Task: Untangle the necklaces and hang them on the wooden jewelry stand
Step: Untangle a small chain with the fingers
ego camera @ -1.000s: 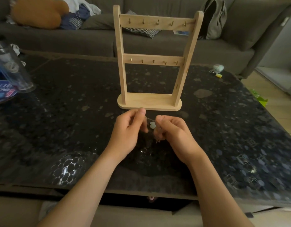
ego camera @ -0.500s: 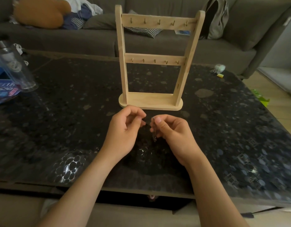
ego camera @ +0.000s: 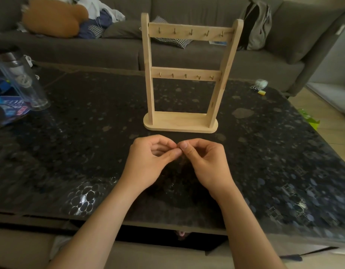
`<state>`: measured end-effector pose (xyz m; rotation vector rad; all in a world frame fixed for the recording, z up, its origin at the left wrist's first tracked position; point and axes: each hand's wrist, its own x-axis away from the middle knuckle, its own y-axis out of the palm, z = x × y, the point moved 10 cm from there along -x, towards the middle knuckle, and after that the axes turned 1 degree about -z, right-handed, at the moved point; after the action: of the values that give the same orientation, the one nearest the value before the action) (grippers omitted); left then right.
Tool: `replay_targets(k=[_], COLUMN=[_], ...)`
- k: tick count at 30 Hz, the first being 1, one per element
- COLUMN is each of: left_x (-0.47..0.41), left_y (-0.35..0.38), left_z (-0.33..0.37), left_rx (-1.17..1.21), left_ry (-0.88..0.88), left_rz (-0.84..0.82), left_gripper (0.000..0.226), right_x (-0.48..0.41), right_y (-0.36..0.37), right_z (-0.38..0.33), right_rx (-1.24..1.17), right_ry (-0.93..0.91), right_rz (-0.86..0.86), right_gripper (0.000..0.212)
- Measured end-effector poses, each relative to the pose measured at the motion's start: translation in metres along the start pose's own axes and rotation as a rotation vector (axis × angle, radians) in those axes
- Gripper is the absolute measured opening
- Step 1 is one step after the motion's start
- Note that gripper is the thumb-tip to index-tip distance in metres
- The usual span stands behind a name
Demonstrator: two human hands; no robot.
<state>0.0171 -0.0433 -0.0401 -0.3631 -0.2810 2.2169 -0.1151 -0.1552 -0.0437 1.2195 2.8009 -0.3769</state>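
Dark speckled surface (ego camera: 86, 144), wooden jewelry stand (ego camera: 185, 73) upright and bare toward the far side, left hand (ego camera: 148, 162) and right hand (ego camera: 208, 162) meeting near it, fingers pinched on what I guess is the necklace, too fine to see, so tease gently, no yanking.

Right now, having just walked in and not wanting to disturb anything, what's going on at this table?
A person works at the dark table, left hand and right hand brought together just in front of the wooden jewelry stand. Thumb and fingers of each hand pinch at the same spot, apparently a necklace chain too fine to make out. The stand is upright, and the hooks on both bars are bare, so nothing is hung yet.
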Motion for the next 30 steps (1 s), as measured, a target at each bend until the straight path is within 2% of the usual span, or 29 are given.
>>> replay_targets(k=[6,12,18,24,30], left_x=[0.0,0.0,0.001,0.004,0.006], left_y=[0.005,-0.003,-0.01,-0.004,-0.004], left_z=[-0.004,-0.005,-0.004,-0.021,-0.028], left_rx=[0.029,0.157,0.199,0.34,0.275], left_ry=[-0.077,-0.098,-0.07,-0.145,-0.093], left_rz=[-0.055,-0.005,0.036,0.042,0.076], left_gripper=[0.006,0.004,0.009,0.014,0.019], right_x=[0.002,0.004,0.001,0.002,0.006], right_y=[0.003,0.005,0.0,0.002,0.011], right_z=[-0.005,-0.01,-0.014,-0.006,0.002], right_rx=[-0.05,-0.092,0.023,0.076,0.038], right_ry=[-0.003,0.029,0.007,0.023,0.079], right_rz=[-0.036,-0.114,-0.092,-0.072,-0.074], right_gripper=[0.013,0.028,0.029,0.022,0.021])
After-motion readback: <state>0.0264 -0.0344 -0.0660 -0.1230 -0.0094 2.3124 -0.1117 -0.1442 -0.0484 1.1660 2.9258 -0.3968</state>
